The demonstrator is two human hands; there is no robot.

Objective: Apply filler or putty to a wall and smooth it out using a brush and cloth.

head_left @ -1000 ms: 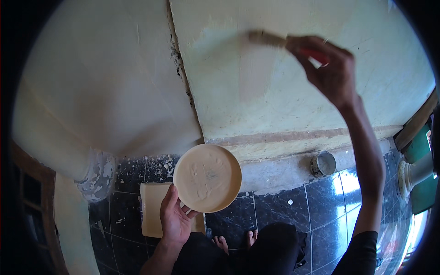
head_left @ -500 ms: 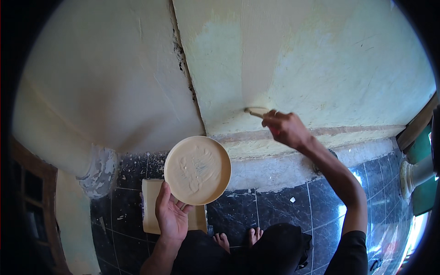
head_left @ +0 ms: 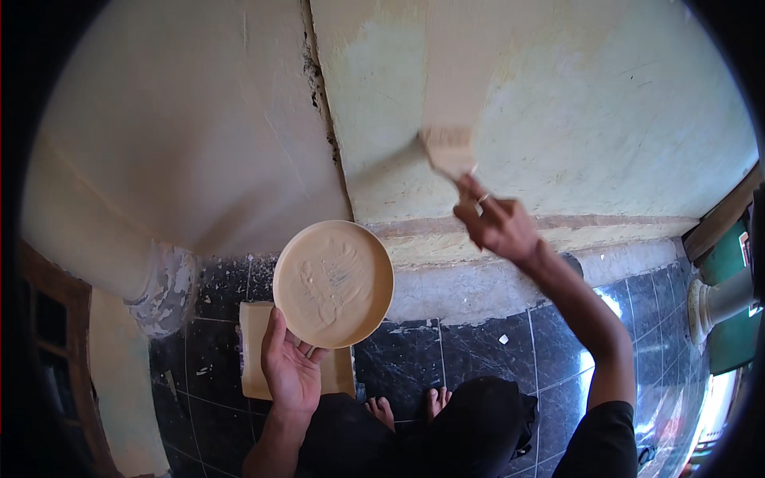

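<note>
My right hand (head_left: 504, 227), with a ring on one finger, grips a wide flat paintbrush (head_left: 450, 151) coated in beige paint. The brush end lies against the pale green wall (head_left: 558, 135), at the lower part of a vertical beige strip (head_left: 458, 72). At the lower left, my left hand (head_left: 293, 362) holds up a shallow round dish (head_left: 319, 331) by its near rim, thumb at the edge and fingers beneath. Thin beige paint is smeared across the inside of the dish.
Below the dish, a beige rectangular tray (head_left: 255, 366) sits on the black tiled floor (head_left: 486, 342), partly hidden. A deep crack (head_left: 323, 99) runs down the wall. A ledge (head_left: 446, 247) follows its base. A wooden frame (head_left: 60, 295) stands left, a pale column (head_left: 721, 303) right.
My right hand has turned the brush upward, and its end has risen along the beige strip. The dish and my left hand appear slightly lower and further left.
</note>
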